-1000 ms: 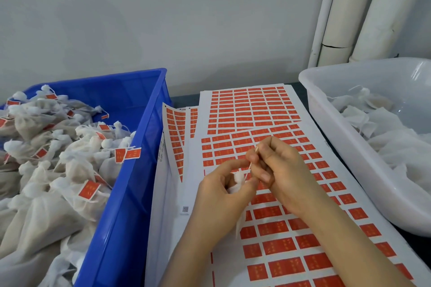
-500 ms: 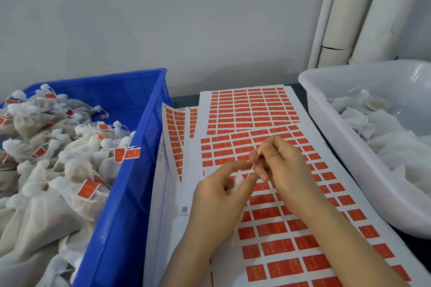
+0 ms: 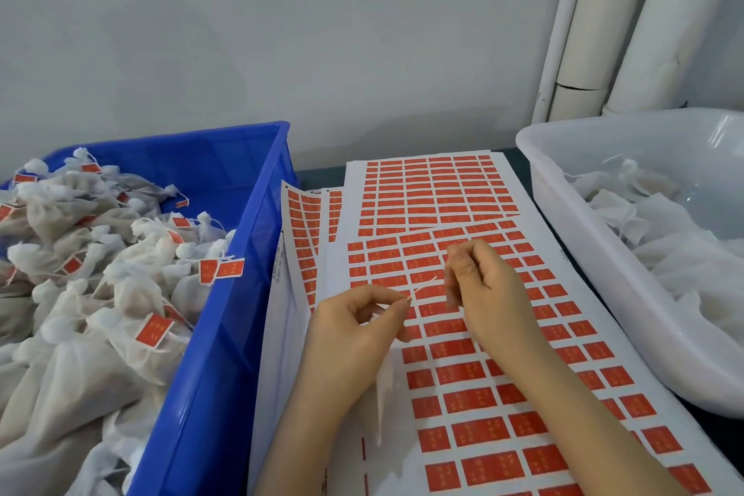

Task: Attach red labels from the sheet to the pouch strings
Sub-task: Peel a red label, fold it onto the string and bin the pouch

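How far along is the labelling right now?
Done: many pouches in the blue bin carry red labels. In hand: the left hand and right hand pinch one pouch's string taut above the label sheet; no label shows on it. Left: a heap of unlabelled pouches in the white tub, number unclear.

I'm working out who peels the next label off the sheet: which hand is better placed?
Right. The right hand pinches only the string end, just above the sheet; the left hand also holds the pouch.
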Motion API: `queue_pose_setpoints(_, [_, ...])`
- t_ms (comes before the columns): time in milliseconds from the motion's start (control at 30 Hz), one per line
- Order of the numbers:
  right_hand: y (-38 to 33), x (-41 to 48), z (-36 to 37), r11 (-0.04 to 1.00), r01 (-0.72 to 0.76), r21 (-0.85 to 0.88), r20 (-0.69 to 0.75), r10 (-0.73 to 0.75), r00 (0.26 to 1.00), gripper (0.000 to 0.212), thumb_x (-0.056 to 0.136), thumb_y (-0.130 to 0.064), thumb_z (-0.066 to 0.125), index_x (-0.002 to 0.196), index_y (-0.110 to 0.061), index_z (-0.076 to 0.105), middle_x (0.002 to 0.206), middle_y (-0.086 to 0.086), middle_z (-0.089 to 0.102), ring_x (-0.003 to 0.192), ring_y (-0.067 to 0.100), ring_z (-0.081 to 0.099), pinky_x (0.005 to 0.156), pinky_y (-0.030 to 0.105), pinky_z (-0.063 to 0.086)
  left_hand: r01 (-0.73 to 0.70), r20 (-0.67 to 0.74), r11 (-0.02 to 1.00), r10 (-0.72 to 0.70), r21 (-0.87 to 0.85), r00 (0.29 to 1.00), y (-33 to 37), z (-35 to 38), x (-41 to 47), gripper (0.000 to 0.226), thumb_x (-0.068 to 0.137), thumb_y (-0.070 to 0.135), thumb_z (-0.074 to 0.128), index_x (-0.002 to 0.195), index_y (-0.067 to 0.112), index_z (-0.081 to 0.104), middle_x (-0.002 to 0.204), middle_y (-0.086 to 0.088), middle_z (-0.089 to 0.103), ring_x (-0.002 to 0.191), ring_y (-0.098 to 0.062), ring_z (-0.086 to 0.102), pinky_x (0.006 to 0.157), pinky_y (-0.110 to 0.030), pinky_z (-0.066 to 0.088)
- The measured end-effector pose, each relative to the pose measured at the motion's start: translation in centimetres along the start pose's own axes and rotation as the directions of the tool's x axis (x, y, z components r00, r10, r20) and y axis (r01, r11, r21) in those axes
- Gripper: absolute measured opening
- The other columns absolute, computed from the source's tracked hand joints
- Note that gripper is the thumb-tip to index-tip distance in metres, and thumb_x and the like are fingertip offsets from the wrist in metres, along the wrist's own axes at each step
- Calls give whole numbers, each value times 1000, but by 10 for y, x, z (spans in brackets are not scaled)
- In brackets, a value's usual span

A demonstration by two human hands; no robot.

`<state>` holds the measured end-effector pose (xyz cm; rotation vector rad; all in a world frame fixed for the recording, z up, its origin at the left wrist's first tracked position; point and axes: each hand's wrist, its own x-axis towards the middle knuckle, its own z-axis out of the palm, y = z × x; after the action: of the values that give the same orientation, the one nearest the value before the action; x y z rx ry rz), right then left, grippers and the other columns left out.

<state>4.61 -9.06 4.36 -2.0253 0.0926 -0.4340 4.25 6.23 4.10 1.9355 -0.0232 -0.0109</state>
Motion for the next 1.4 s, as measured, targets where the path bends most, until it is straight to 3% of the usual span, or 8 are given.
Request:
queue_pose_setpoints(100, [11,1,9,985,-36,-167,43,43,998,35,85,-56,32,109,-35,48,108,-16,59,87,-6,54,72,8,43,81,-120,996,-85,-41,989,-8,-7,7,6,83,38,68,80,33,67,73,25,68,72,5,65,58,-7,44])
queue_pose_setpoints(167, [17,-3,22,948,-51,-315,136,98,986,57,80,-65,31,131,-40,33,139,-13,42,121,6,45,99,29,42,140,-209,986,-156,-89,965,-13,-12,11,5,84,36,67,82,32,65,78,26,63,72,-3,62,58,-13,45])
queue_pose_setpoints(267, [24,-11,39,846,48,-531,242,97,965,84,66,-79,18,140,-44,-1,156,-12,8,144,17,11,113,40,6,204,-285,957,-258,-207,923,-19,-18,17,9,88,31,64,81,31,60,84,23,55,73,-5,55,58,-18,44])
queue_pose_setpoints(367, [30,-12,40,769,154,-620,298,49,953,89,66,-82,17,139,-44,-15,156,-11,-6,144,16,-6,104,36,-12,240,-286,924,-326,-298,901,-18,-20,20,14,90,30,61,77,29,56,81,20,54,72,-7,54,58,-22,44])
queue_pose_setpoints(533, [29,-12,37,770,174,-614,320,42,947,85,75,-79,29,141,-44,-12,156,-12,-7,144,15,-7,102,34,-13,289,-270,871,-412,-398,870,-12,-22,23,15,90,33,61,77,27,55,81,12,60,73,-14,61,54,-27,48])
queue_pose_setpoints(900, [20,-18,38,895,42,-445,267,88,960,85,79,-63,53,139,-48,-5,154,-17,10,143,14,9,113,39,12,261,-282,879,-389,-399,877,-11,-31,20,8,90,32,62,87,26,59,88,7,67,73,-18,67,46,-24,47])
queue_pose_setpoints(1200, [10,-23,39,934,12,-358,249,83,965,88,82,-49,61,136,-52,-8,153,-17,16,140,15,22,110,40,27,259,-250,893,-363,-367,898,-13,-27,23,4,90,31,61,88,28,60,100,8,63,90,-20,62,80,-41,54])
queue_pose_setpoints(1400, [9,-23,37,939,0,-344,268,98,958,85,82,-50,60,137,-51,-5,151,-17,18,139,13,25,110,40,30,214,-235,946,-272,-243,933,-17,-20,26,7,90,31,61,84,32,58,85,26,52,74,-2,51,72,-26,44])
